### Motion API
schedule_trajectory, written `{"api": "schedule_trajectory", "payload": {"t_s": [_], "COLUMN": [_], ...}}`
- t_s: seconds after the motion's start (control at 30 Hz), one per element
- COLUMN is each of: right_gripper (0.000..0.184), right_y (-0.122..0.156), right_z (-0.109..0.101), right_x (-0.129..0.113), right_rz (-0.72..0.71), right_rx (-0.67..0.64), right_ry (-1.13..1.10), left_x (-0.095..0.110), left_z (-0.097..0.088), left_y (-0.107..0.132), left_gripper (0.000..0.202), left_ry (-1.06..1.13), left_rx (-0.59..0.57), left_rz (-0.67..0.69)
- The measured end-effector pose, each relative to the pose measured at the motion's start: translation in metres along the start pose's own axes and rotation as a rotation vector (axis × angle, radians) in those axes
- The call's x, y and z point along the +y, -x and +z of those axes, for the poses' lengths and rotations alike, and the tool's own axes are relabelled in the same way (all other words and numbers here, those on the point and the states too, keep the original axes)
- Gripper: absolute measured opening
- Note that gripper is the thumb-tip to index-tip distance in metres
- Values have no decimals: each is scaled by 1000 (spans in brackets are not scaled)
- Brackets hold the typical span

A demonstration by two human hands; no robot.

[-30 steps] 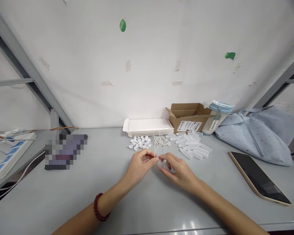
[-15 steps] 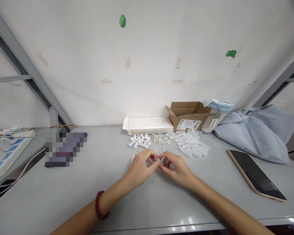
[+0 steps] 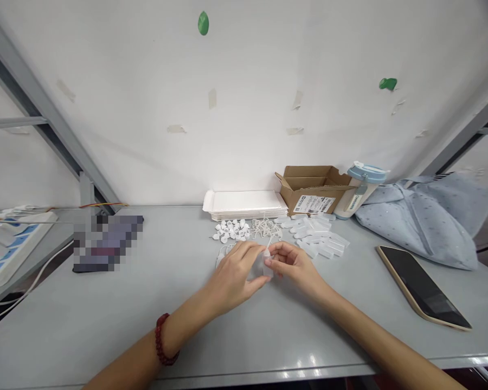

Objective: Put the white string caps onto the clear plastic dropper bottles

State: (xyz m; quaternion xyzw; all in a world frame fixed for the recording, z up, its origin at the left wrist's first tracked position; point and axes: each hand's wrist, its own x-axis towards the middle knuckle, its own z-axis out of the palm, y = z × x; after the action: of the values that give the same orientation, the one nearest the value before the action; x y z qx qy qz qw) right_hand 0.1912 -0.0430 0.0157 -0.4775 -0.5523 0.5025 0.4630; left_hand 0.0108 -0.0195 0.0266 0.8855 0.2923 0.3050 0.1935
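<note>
Between my hands stands a small translucent plastic sleeve (image 3: 267, 269), with a white string (image 3: 269, 241) rising from its top. My left hand (image 3: 233, 276) grips the sleeve from the left, fingertips near its upper end and thumb by its lower end. From the other side my right hand (image 3: 296, 269) pinches it between thumb and fingers. Just beyond lie a pile of small white caps (image 3: 231, 230), a tangle of white strings (image 3: 264, 227) and several loose translucent sleeves (image 3: 323, 244). A white looped piece (image 3: 222, 252) is partly hidden behind my left hand.
Behind the piles are stacked flat white boxes (image 3: 244, 203), an open cardboard box (image 3: 315, 200) and a blue-lidded cup (image 3: 358, 192). A light blue cloth bag (image 3: 423, 222) and a phone (image 3: 423, 287) are on the right. A power strip (image 3: 12, 244) stands at the left.
The sleeve has turned upright and shows more clearly between my hands. My left thumb has moved down to its lower end, and the right fingers have closed in on its upper part.
</note>
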Motion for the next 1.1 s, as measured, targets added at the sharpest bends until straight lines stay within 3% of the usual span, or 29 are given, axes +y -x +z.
{"api": "schedule_trajectory", "payload": {"t_s": [0.27,0.57,0.8,1.1], "right_gripper": [31,30,32,35], "right_y": [1,2,1,2], "right_z": [3,10,9,9], "right_x": [1,1,1,4], "right_rz": [39,73,56,68], "right_rx": [37,59,50,-88], "right_ry": [113,129,148,210], "left_x": [0,4,0,-9], "left_z": [4,9,7,-3], "left_y": [3,4,2,-2], "left_gripper": [56,37,31,30], "left_ry": [-179,-387,-339,-272], "left_rx": [32,-17,-32,-66], "left_rz": [33,148,128,2]}}
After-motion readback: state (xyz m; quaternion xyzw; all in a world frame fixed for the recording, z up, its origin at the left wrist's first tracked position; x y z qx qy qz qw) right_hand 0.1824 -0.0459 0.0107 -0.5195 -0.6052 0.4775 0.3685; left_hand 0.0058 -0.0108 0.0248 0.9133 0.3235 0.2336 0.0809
